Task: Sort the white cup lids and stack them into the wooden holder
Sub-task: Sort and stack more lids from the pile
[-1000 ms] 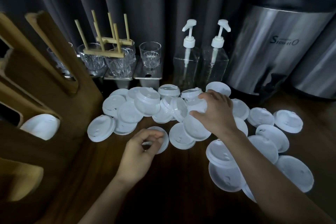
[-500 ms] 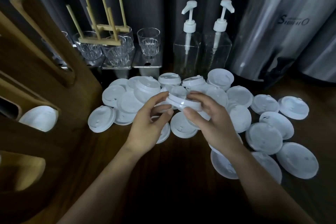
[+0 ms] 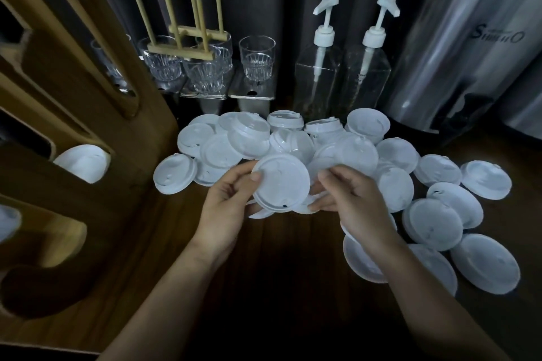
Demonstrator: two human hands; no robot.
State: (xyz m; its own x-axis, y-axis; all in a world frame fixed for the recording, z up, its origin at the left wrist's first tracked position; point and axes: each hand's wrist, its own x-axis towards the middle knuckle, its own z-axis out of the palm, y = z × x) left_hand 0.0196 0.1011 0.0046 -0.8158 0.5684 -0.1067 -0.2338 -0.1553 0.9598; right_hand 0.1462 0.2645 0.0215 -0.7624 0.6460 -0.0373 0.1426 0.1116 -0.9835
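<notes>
the left hand (image 3: 225, 205) pinches one lid (image 3: 281, 182), just lifted and tipped face-on between the hands, the right hand (image 3: 352, 199) curled at its right edge, grip unclear, so it seems ready for the wooden holder (image 3: 96, 114) leftward, the pile (image 3: 293, 141) beyond waiting

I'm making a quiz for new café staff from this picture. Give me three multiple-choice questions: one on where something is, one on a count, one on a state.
1. The wooden holder stands:
A) left of the loose lids
B) right of them
C) in front of them, nearest the person

2. Pump bottles at the back:
A) one
B) two
C) four

3. The left hand:
A) hangs empty
B) grips one lid
C) pushes a lid into the holder

Answers:
1. A, the holder fills the picture's left side.
2. B, two white pump heads stand side by side.
3. B, the thumb lies on that lid's rim, above the pile.
</notes>
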